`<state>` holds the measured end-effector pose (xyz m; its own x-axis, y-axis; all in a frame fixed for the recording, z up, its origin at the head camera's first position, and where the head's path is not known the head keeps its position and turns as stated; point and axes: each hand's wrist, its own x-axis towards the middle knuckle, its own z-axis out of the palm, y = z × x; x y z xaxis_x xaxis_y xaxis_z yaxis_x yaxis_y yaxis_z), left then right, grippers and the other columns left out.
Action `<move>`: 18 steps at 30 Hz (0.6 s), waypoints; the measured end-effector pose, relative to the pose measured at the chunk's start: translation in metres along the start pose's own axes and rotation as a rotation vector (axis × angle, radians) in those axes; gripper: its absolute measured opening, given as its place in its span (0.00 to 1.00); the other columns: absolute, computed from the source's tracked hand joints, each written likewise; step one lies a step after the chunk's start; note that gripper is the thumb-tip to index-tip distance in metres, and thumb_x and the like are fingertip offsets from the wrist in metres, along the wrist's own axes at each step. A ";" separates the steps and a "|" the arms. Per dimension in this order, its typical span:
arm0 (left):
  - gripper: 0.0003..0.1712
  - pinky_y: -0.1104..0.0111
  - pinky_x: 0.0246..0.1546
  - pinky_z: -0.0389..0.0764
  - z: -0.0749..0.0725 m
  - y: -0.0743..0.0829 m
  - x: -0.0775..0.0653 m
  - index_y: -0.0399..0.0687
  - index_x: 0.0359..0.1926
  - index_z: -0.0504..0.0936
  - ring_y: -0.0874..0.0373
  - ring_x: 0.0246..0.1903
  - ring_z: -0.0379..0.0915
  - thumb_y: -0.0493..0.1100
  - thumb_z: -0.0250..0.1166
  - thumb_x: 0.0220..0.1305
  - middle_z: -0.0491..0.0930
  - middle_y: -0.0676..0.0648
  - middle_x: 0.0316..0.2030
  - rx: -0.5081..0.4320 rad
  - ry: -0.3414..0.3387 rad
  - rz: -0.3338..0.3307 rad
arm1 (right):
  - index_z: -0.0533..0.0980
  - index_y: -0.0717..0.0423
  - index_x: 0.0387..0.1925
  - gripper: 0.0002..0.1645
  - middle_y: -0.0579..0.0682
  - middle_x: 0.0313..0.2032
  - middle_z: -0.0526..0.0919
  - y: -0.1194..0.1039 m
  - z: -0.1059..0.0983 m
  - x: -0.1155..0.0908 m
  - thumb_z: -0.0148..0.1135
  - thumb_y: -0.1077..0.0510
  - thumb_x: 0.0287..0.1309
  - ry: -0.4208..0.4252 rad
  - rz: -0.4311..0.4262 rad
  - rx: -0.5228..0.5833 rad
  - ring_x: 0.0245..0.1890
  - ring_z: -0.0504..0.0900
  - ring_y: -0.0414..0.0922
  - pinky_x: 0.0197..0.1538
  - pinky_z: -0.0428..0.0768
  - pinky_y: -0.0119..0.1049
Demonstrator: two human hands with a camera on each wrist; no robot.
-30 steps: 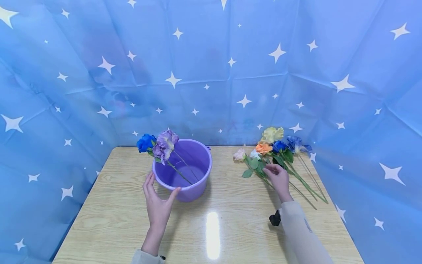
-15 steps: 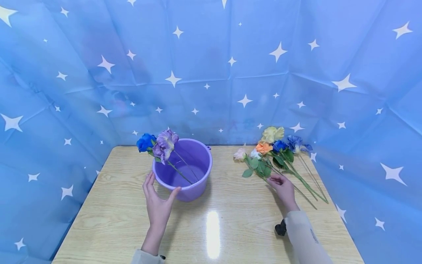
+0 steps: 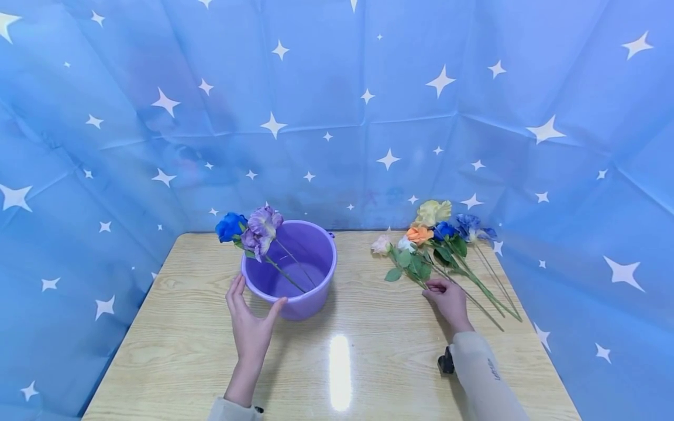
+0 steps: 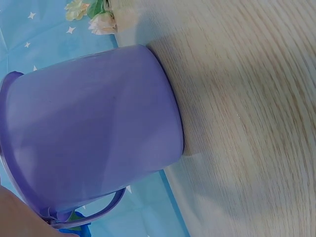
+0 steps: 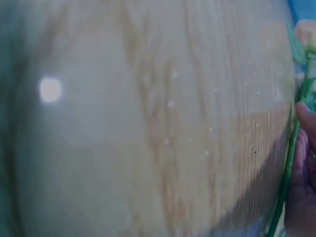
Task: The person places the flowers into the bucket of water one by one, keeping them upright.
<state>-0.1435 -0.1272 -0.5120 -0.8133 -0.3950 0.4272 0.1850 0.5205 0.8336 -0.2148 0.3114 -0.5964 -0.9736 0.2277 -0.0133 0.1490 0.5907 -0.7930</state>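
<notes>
A purple bucket (image 3: 310, 301) stands upright on the table. A blue rose (image 3: 229, 227) and a purple ruffled flower (image 3: 263, 225) lean out over its back-left rim, stems inside. My left hand (image 3: 250, 330) holds the bucket by its near-left rim, thumb at the front and fingers along the side. On the right, my right hand (image 3: 447, 301) pinches a green stem (image 5: 288, 173) between thumb and fingers. Leaves (image 3: 405, 260) hang from that stem, and it seems to lead to the pale pink rose (image 3: 381, 244). In the right wrist view the hand is partly cut off.
Beside the pink rose lie a white flower (image 3: 406, 244), an orange rose (image 3: 419, 235), a yellow flower (image 3: 433, 213), a blue rose (image 3: 444, 230) and a blue-violet flower (image 3: 468, 226). Their stems cross the table (image 3: 389, 351). A starry blue cloth (image 3: 337, 117) hangs behind.
My right hand has moved down from the leaves toward the near side and its fingers have come onto the stem. The left hand and bucket have stayed in place.
</notes>
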 end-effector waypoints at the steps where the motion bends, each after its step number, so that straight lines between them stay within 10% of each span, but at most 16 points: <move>1: 0.60 0.44 0.74 0.62 0.000 0.000 0.000 0.38 0.73 0.59 0.43 0.73 0.55 0.48 0.82 0.44 0.58 0.40 0.73 0.001 0.001 0.000 | 0.83 0.62 0.47 0.17 0.59 0.42 0.87 -0.001 0.001 0.001 0.71 0.59 0.57 0.007 -0.011 -0.019 0.31 0.78 0.27 0.38 0.78 0.19; 18: 0.60 0.44 0.74 0.62 0.001 0.000 0.000 0.38 0.73 0.59 0.43 0.73 0.55 0.48 0.82 0.44 0.58 0.40 0.73 -0.003 -0.001 -0.009 | 0.86 0.59 0.39 0.09 0.57 0.36 0.89 -0.003 0.004 0.006 0.71 0.60 0.57 0.069 -0.006 -0.141 0.32 0.82 0.43 0.36 0.78 0.32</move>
<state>-0.1436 -0.1268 -0.5125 -0.8156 -0.3984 0.4195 0.1798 0.5146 0.8384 -0.2223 0.3080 -0.5969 -0.9611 0.2739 0.0366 0.1711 0.6937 -0.6996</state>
